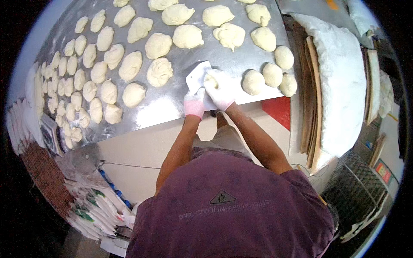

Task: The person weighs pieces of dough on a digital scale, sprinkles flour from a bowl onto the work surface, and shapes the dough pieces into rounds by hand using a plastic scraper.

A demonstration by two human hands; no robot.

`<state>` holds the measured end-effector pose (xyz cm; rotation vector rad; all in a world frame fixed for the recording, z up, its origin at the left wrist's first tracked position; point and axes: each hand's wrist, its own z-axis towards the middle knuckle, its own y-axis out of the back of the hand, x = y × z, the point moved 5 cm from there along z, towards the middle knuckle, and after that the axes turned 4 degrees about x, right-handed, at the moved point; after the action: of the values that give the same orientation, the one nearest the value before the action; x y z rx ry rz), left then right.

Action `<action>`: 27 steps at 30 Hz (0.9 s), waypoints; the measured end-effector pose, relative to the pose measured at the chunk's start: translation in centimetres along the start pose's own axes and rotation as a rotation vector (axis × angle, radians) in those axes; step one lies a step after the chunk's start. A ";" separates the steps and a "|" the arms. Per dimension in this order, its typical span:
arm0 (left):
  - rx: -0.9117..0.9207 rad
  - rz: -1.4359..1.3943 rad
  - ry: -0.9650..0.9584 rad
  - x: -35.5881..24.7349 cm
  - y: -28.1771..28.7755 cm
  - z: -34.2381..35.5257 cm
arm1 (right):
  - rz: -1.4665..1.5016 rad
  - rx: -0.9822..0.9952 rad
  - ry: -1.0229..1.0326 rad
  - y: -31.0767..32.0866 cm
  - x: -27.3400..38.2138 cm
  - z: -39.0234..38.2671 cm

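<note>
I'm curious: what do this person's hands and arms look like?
The left hand wears a white glove with a pink cuff; the right hand wears another white one, showing less pink. Both forearms are bare, below a purple short-sleeved shirt.

1 downward head-height fisheye view

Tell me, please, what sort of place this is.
Probably a bakery or dough workshop: many pale dough pieces lie on a metal worktable smeared with white powder, and wooden boards stand to its right.
</note>
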<state>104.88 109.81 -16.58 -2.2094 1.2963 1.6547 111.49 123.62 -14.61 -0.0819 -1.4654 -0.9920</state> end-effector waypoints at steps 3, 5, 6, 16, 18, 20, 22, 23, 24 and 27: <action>0.049 -0.162 -0.004 -2.0 0.3 -0.8 | 0.608 -0.122 -0.375 1.6 -4.1 -1.1; -0.039 -0.257 0.036 -5.7 4.2 -2.5 | 1.156 -0.153 -0.628 1.6 -5.8 -1.0; -0.119 -0.323 0.018 -4.5 5.5 -2.4 | 1.249 -0.194 -0.702 2.0 -6.8 -0.9; -0.315 -0.025 0.131 2.9 20.1 -3.4 | -0.280 0.083 -0.121 6.1 0.6 6.1; -0.173 0.164 0.199 0.9 19.3 -0.4 | -0.106 0.161 -0.168 3.1 0.7 6.1; 0.005 0.337 0.095 3.9 16.6 4.0 | 0.037 0.236 -0.118 -1.5 2.1 6.9; 0.089 0.428 -0.084 7.1 13.0 6.7 | -0.002 0.260 -0.081 -5.1 4.9 7.9; 0.073 0.415 -0.082 5.3 9.7 6.8 | -0.030 0.229 -0.047 -6.6 4.7 8.3; 0.079 0.238 -0.004 1.2 7.4 5.9 | -0.037 0.224 -0.050 -6.8 3.9 8.6; 0.064 -0.031 0.048 0.5 6.9 3.2 | 0.012 0.157 -0.186 -4.1 1.0 7.9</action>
<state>97.90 106.80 -15.57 -2.2332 1.2998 1.5365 102.71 125.29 -14.45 -0.0701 -1.7063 -0.8745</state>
